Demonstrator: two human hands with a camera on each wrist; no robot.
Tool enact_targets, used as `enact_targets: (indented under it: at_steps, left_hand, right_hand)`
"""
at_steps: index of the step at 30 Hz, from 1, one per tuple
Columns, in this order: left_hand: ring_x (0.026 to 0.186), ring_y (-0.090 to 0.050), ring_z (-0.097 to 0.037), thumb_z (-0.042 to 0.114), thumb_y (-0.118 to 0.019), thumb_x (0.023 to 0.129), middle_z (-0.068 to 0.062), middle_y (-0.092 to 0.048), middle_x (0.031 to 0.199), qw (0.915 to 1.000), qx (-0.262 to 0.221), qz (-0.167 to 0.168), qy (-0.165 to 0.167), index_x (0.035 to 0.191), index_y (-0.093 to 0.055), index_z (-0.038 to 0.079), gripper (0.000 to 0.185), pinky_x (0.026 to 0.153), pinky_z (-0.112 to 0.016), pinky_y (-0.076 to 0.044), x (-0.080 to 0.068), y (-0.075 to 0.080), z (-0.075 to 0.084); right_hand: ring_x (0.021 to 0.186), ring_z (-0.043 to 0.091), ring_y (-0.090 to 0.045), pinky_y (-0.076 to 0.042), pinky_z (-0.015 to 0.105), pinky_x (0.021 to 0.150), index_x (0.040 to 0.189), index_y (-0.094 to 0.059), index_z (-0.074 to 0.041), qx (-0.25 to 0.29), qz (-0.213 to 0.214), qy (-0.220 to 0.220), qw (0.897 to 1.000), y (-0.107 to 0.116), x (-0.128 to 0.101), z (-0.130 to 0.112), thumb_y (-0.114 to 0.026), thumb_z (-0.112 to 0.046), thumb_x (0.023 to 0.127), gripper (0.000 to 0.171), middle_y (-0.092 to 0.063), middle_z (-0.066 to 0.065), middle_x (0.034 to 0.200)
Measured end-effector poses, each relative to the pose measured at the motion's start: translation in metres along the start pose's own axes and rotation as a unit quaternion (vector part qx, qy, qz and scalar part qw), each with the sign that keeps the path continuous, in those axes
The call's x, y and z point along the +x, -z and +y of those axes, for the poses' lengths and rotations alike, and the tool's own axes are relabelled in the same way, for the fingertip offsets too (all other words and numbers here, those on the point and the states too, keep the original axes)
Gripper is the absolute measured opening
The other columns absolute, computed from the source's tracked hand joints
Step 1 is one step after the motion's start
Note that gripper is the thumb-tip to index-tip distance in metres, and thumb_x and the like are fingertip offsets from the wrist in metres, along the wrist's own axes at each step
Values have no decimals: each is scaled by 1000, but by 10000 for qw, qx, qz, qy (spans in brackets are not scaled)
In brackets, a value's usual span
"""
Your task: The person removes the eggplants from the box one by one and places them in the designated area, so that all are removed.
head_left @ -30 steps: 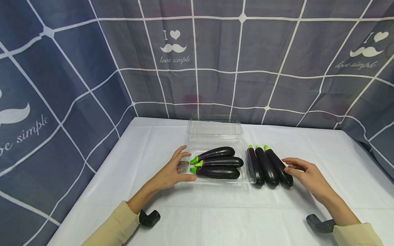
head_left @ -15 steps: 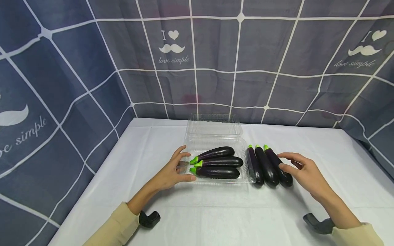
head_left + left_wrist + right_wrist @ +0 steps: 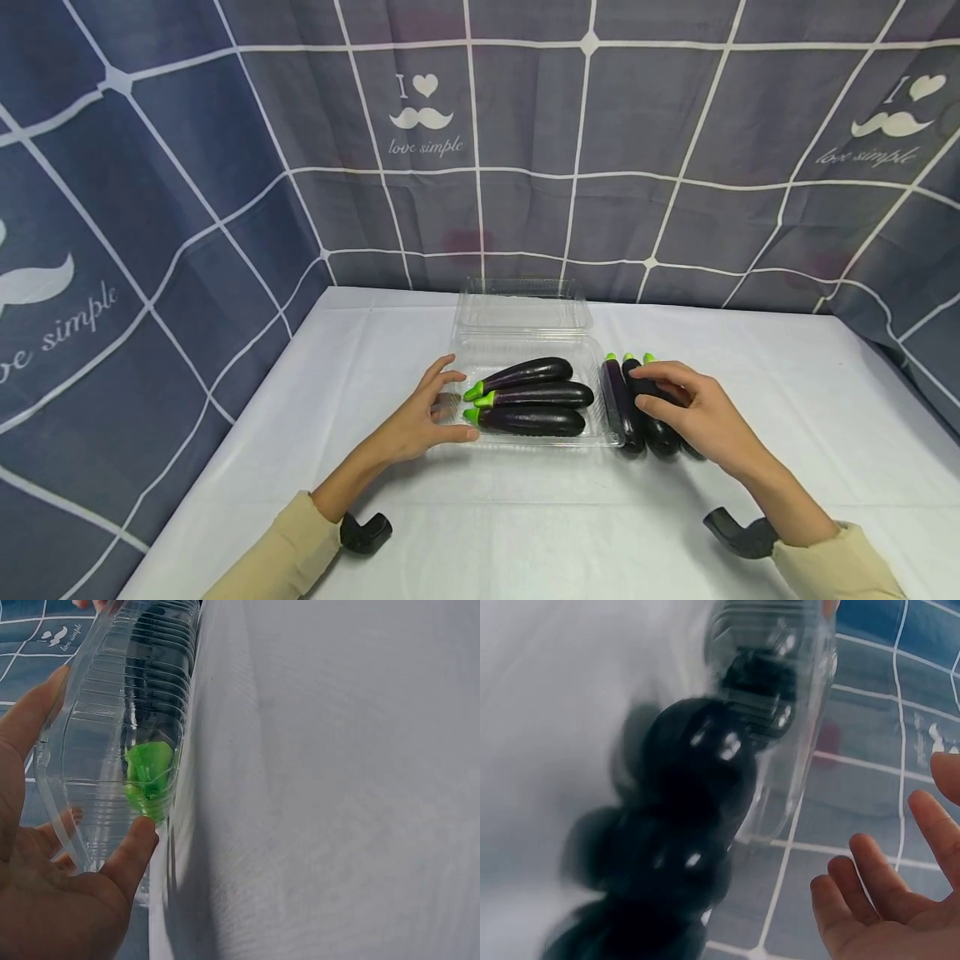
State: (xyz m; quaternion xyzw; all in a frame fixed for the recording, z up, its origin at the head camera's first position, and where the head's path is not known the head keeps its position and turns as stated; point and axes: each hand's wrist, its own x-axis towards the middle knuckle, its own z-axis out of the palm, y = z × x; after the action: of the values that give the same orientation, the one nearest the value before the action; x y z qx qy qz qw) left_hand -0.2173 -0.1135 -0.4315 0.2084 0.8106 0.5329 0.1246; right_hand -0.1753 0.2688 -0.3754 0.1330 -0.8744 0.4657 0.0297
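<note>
My right hand (image 3: 690,410) hovers, fingers parted and loosely bent, holding nothing. Beneath it: three long, glossy dark-purple eggplants (image 3: 660,437) with green stem ends. I judge them firm, light, slippery; best gripped round the thick middle. My left hand (image 3: 422,421) spans and holds the near end of a clear, thin plastic clamshell container (image 3: 517,348), probably easily dented.

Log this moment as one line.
left hand: holds clear container | right hand: over three loose eggplants | lid: open | boxed eggplants: three
</note>
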Motion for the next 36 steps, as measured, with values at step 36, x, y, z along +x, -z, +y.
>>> enact_targets:
  at_steps: [36]
  left_hand:
    - [138, -31, -34, 28, -85, 80, -3, -2, 163, 9999, -64, -6, -130, 143, -40, 4, 82, 107, -58, -33, 0, 2, -4]
  right_hand:
    - [112, 28, -60, -50, 43, 92, 125, -65, -4, 240, -1351, 541, 9891, -92, 46, -25, -69, -11, 92, 34, -62, 8, 126]
